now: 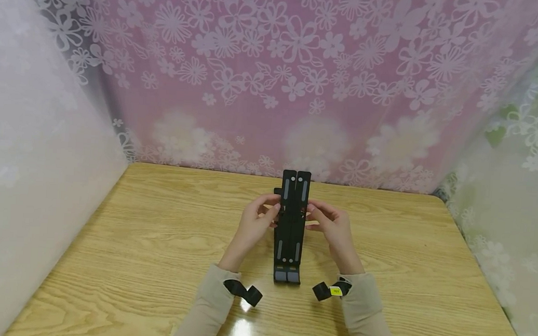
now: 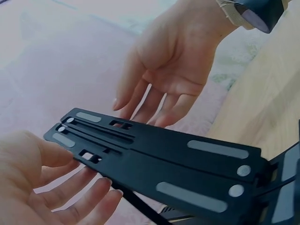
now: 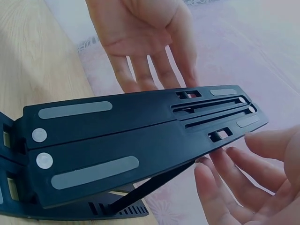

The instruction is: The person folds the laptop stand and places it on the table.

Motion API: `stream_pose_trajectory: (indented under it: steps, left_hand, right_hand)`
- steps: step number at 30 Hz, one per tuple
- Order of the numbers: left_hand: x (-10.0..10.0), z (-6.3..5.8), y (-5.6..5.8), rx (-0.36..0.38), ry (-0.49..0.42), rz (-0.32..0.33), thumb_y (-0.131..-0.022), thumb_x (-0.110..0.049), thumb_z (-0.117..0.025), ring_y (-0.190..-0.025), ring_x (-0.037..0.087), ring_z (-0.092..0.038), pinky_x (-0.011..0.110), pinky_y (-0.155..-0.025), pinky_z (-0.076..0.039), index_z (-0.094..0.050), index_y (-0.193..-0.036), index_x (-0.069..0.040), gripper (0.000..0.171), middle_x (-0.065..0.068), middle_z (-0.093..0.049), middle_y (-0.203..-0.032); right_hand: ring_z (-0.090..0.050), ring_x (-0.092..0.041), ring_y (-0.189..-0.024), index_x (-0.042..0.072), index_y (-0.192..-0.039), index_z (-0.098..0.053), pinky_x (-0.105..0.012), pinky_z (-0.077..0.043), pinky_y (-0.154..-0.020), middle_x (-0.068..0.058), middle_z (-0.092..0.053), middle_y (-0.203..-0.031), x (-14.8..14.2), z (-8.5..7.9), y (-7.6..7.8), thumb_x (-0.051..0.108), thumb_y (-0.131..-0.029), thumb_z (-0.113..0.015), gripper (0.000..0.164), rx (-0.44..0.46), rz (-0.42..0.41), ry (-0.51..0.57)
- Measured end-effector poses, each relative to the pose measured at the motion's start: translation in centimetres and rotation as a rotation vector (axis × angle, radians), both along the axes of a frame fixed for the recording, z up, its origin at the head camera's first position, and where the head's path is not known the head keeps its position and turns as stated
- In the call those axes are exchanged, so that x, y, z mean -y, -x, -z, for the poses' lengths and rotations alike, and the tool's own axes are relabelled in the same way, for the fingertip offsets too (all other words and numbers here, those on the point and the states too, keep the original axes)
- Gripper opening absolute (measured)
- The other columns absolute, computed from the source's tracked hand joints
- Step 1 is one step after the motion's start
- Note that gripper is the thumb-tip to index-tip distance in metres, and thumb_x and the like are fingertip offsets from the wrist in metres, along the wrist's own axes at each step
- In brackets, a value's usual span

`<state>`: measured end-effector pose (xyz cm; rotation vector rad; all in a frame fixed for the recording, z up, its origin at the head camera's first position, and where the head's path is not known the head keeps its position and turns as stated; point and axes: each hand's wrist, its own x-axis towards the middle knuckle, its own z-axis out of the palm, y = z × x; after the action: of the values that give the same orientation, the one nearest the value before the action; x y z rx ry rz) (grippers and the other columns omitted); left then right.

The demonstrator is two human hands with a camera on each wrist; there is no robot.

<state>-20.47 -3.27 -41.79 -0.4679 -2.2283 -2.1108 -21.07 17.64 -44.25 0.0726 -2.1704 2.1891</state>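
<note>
A black folding laptop stand (image 1: 291,227) with grey pads and round silver rivets stands on the table between the two hands. Its two rails lie side by side, tilted up at the far end. The left hand (image 1: 257,219) holds the left edge, thumb at the rim and fingers reaching under it. On the opposite edge, the right hand (image 1: 335,227) holds with thumb and curled fingers in much the same way. A thin strut (image 3: 150,183) slopes from the underside to a slotted base (image 3: 131,209). Some fingertips are hidden behind the rails.
The wood-grain table (image 1: 161,233) extends around the stand on all sides. Behind it hangs a pink floral curtain (image 1: 265,84), with pale curtains at left and right. Black cameras (image 1: 253,295) are strapped to both wrists over beige sleeves.
</note>
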Motion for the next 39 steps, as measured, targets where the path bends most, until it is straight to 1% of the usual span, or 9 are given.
stream_pose_trajectory:
  steps: [2, 3, 8, 11, 16, 21, 25, 32, 39]
  left_hand:
    - [0.3, 0.1, 0.3, -0.01, 0.016, -0.012, -0.1, -0.003, -0.056, -0.075, 0.015, -0.06, 0.037, -0.066, -0.059, -0.061, -0.123, 0.008, 0.026, 0.027, -0.063, -0.113]
    - [0.4, 0.3, 0.5, -0.017, 0.025, -0.021, -0.1, -0.004, -0.056, -0.075, 0.017, -0.061, 0.038, -0.067, -0.059, -0.062, -0.122, 0.008, 0.026, 0.026, -0.063, -0.113]
    - [0.6, 1.9, 1.8, -0.059, 0.016, -0.059, -0.1, -0.005, -0.056, -0.081, 0.042, -0.063, 0.053, -0.07, -0.058, -0.061, -0.121, 0.008, 0.025, 0.026, -0.064, -0.114]
    - [0.8, 1.9, 1.9, -0.084, 0.007, -0.071, -0.101, -0.007, -0.057, -0.085, 0.048, -0.061, 0.056, -0.071, -0.056, -0.063, -0.12, 0.005, 0.023, 0.024, -0.064, -0.114]
    - [1.4, 1.2, 1.7, -0.116, 0.026, -0.087, -0.1, -0.011, -0.059, -0.084, 0.043, -0.062, 0.054, -0.07, -0.056, -0.068, -0.115, -0.004, 0.019, 0.019, -0.067, -0.111]
    - [1.8, 0.0, 1.0, -0.152, 0.052, -0.082, -0.1, -0.012, -0.06, -0.079, 0.027, -0.064, 0.036, -0.065, -0.057, -0.068, -0.115, -0.006, 0.018, 0.012, -0.069, -0.108]
    - [1.8, -0.7, 0.5, -0.163, 0.048, -0.055, -0.1, -0.012, -0.06, -0.078, 0.017, -0.062, 0.027, -0.064, -0.054, -0.068, -0.116, -0.004, 0.02, 0.013, -0.068, -0.111]
    - [1.4, -2.2, -0.7, -0.206, 0.019, 0.055, -0.101, -0.013, -0.059, -0.083, 0.03, -0.064, 0.037, -0.069, -0.058, -0.067, -0.116, 0.001, 0.022, 0.014, -0.067, -0.112]
    - [1.0, -2.5, -1.4, -0.197, 0.135, 0.123, -0.101, -0.017, -0.059, -0.089, 0.019, -0.062, 0.031, -0.071, -0.055, -0.068, -0.114, -0.004, 0.02, 0.003, -0.067, -0.109]
  right_hand:
    - [-0.067, -0.018, -0.084, -0.007, -0.127, -0.062, -0.035, -0.06, -0.072, 0.002, -0.072, -0.098, -0.1, 0.0, 0.0, 0.018, -0.1, -0.062, 0.038, 0.001, 0.005, -0.004]
    - [-0.067, -0.019, -0.085, -0.007, -0.127, -0.062, -0.033, -0.06, -0.071, 0.002, -0.072, -0.098, -0.2, -0.1, 0.0, 0.02, -0.1, -0.061, 0.038, 0.002, 0.01, -0.007]
    - [-0.068, -0.022, -0.087, -0.007, -0.125, -0.063, -0.031, -0.059, -0.071, -0.003, -0.073, -0.1, -0.5, -0.2, 0.1, 0.023, -0.1, -0.062, 0.039, -0.011, 0.051, -0.015]
    - [-0.068, -0.021, -0.085, -0.006, -0.122, -0.065, -0.03, -0.059, -0.07, -0.004, -0.073, -0.099, -0.6, -0.4, 0.1, 0.022, -0.1, -0.062, 0.036, -0.037, 0.079, -0.024]
    - [-0.067, -0.017, -0.083, -0.005, -0.12, -0.067, -0.029, -0.059, -0.069, -0.006, -0.073, -0.101, -0.8, -0.7, 0.0, 0.022, -0.1, -0.062, 0.034, -0.078, 0.108, -0.059]
    - [-0.068, -0.02, -0.084, -0.006, -0.118, -0.067, -0.028, -0.059, -0.069, -0.012, -0.072, -0.104, -1.1, -1.1, -0.2, 0.021, -0.1, -0.062, 0.033, -0.139, 0.141, -0.108]
    - [-0.068, -0.023, -0.086, -0.004, -0.117, -0.068, -0.028, -0.058, -0.07, -0.017, -0.071, -0.108, -1.3, -1.7, -0.5, 0.02, -0.1, -0.061, 0.03, -0.182, 0.171, -0.142]
    - [-0.068, -0.016, -0.084, -0.006, -0.117, -0.068, -0.028, -0.058, -0.071, -0.027, -0.068, -0.112, -1.0, -4.0, -1.8, 0.01, -0.101, -0.058, 0.025, -0.224, 0.187, -0.167]
    - [-0.066, -0.031, -0.086, -0.011, -0.112, -0.068, -0.029, -0.058, -0.071, -0.03, -0.067, -0.109, -0.3, -6.8, -3.4, 0.001, -0.099, -0.058, 0.021, -0.312, 0.223, -0.237]
